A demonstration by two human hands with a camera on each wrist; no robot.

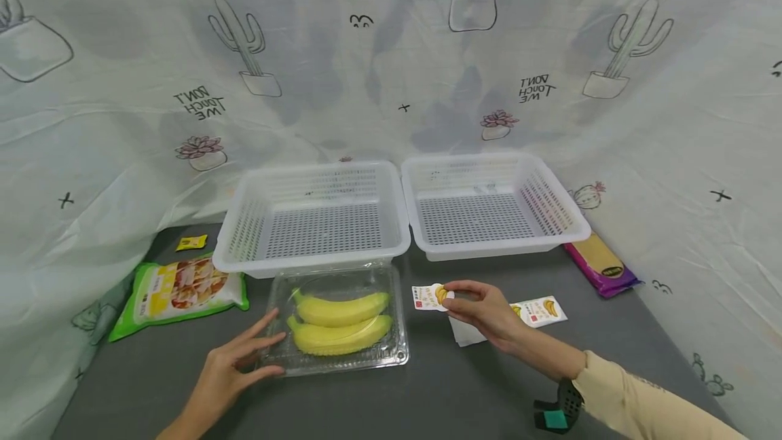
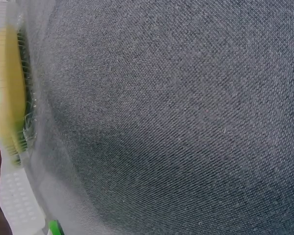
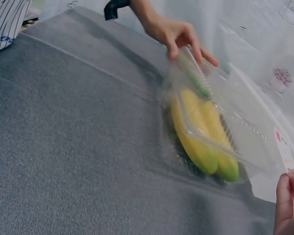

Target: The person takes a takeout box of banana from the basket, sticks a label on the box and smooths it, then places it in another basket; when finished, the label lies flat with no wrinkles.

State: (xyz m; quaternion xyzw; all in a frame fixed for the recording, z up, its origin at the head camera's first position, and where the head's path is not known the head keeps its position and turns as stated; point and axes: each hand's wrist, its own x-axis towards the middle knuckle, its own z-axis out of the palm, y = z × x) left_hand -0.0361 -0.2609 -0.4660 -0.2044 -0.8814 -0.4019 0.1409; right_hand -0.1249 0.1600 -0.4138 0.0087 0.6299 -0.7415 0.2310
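Observation:
A clear plastic clamshell box (image 1: 338,361) lies shut on the grey table, with two yellow bananas (image 1: 342,321) inside. My left hand (image 1: 264,353) rests against its left edge with straight, spread fingers. The right wrist view shows the same left hand (image 3: 182,38) on the box's (image 3: 245,127) far end. My right hand (image 1: 453,295) pinches a small white label with a banana picture (image 1: 429,296) just right of the box. That label (image 3: 285,147) shows above the right hand (image 3: 290,196) in the right wrist view. In the left wrist view, one banana (image 2: 7,93) is blurred at the left edge.
Two empty white mesh baskets (image 1: 244,250) (image 1: 571,212) stand side by side behind the box. A second banana label (image 1: 542,309) and a white paper slip (image 1: 466,334) lie by my right hand. A green snack bag (image 1: 180,290), a small yellow packet (image 1: 191,243) and a purple pack (image 1: 601,265) lie along the sides.

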